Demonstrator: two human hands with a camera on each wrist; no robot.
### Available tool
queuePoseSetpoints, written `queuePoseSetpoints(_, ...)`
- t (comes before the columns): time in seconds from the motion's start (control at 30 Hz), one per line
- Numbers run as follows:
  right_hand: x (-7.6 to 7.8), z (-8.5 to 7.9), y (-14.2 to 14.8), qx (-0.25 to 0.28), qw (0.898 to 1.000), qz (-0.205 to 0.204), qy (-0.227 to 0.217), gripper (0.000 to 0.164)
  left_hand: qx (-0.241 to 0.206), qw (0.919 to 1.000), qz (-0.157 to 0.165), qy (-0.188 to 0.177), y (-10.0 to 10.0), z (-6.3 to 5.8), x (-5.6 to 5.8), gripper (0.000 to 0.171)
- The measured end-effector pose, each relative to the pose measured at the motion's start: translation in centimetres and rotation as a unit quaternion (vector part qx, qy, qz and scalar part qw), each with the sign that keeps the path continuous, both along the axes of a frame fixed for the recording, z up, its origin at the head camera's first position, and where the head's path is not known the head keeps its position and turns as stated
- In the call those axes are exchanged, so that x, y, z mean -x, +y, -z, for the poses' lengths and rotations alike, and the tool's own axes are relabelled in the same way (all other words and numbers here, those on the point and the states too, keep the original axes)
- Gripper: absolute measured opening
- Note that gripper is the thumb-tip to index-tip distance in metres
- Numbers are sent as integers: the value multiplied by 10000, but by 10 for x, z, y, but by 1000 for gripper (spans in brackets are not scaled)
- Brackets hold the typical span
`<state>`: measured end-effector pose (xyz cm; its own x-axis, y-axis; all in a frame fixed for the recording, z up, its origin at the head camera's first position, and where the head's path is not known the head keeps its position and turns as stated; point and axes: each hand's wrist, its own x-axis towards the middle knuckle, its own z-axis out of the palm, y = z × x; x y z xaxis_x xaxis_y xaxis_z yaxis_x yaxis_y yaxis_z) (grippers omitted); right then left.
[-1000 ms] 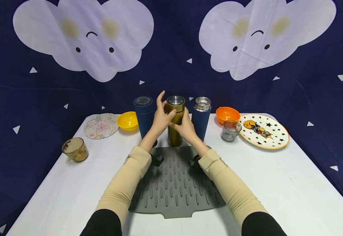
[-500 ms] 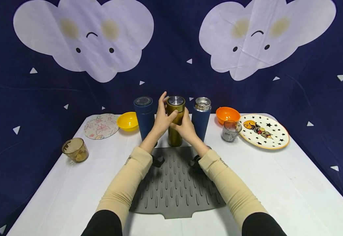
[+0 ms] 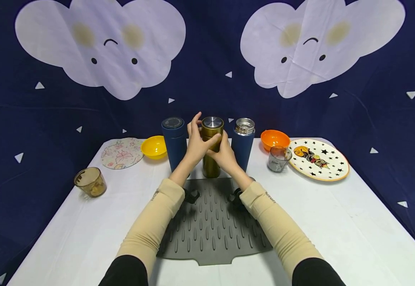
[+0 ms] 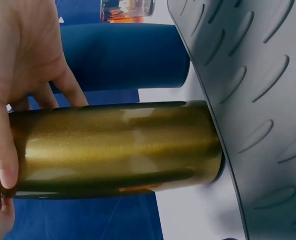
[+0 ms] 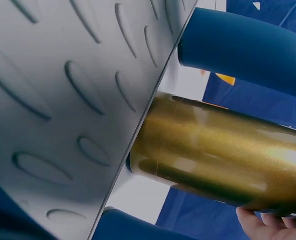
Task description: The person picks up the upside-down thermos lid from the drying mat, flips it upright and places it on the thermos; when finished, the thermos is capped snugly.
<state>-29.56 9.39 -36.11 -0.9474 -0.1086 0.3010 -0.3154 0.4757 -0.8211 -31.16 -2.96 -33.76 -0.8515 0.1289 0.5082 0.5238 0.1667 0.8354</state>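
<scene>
Upright behind the mat is a gold thermos (image 3: 211, 167) with a shiny steel-topped lid. My left hand (image 3: 196, 147) holds its upper part from the left, thumb across the front and index finger raised beside the lid. Lower down, my right hand (image 3: 226, 155) grips the body from the right. In the left wrist view the right hand (image 4: 28, 55) lies along the gold thermos (image 4: 128, 145). Fingers of the right hand (image 5: 267, 226) touch it in the right wrist view. A lidded blue thermos (image 3: 174, 143) stands left; a lidless blue thermos (image 3: 242, 147) with a bare steel mouth stands right.
A grey ridged mat (image 3: 212, 230) lies in front. To the left are a yellow bowl (image 3: 154, 147), a floral placemat (image 3: 123, 153) and an amber glass (image 3: 91, 182). An orange bowl (image 3: 275, 139), a grey glass (image 3: 278, 159) and a star-patterned plate (image 3: 319, 159) are right.
My left thumb has slid a little rightward across the upper front of the gold thermos, and the left hand has turned slightly with it. The right hand and the thermos stay in place.
</scene>
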Motion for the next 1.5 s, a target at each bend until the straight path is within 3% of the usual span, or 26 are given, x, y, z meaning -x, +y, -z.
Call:
queuePoseSetpoints(0.23, 0, 0, -1, 14, 10000, 24, 26, 89, -164, 9998, 63, -67, 0, -1, -1, 76)
queuePoseSetpoints(0.43, -1, -1, 0, -47, 9999, 30, -105, 90, 120, 9981, -592, 101, 8, -5, -2, 89)
queuePoseSetpoints(0.57, -1, -2, 0, -21, 9997, -22, -225, 91, 97, 9963, -832, 200, 9, -6, -2, 86)
queuePoseSetpoints(0.77, 1, -2, 1, 174, 9995, -168, -190, 90, 57, 9969, -734, 286, 6, -5, -1, 86)
queuePoseSetpoints(0.93, 0, -5, 3, 114, 9994, -184, -258, 91, 78, 9972, -733, 148, 6, -6, 1, 87)
queuePoseSetpoints(1.13, -16, -16, 16, -190, 9956, -459, -798, 92, 61, 9975, -702, 52, 7, -3, 1, 86)
queuePoseSetpoints(1.3, -38, -17, 45, -487, 9922, -547, -1011, 76, -14, 9984, -573, 6, 8, 0, -2, 89)
queuePoseSetpoints(1.4, -51, -13, 66, -502, 9915, -624, -1029, 66, 138, 9983, -564, 90, 10, 2, -11, 94)
queuePoseSetpoints(1.5, -61, -5, 87, -622, 9911, -626, -997, 58, 367, 9956, -733, 453, 12, 8, -27, 93)
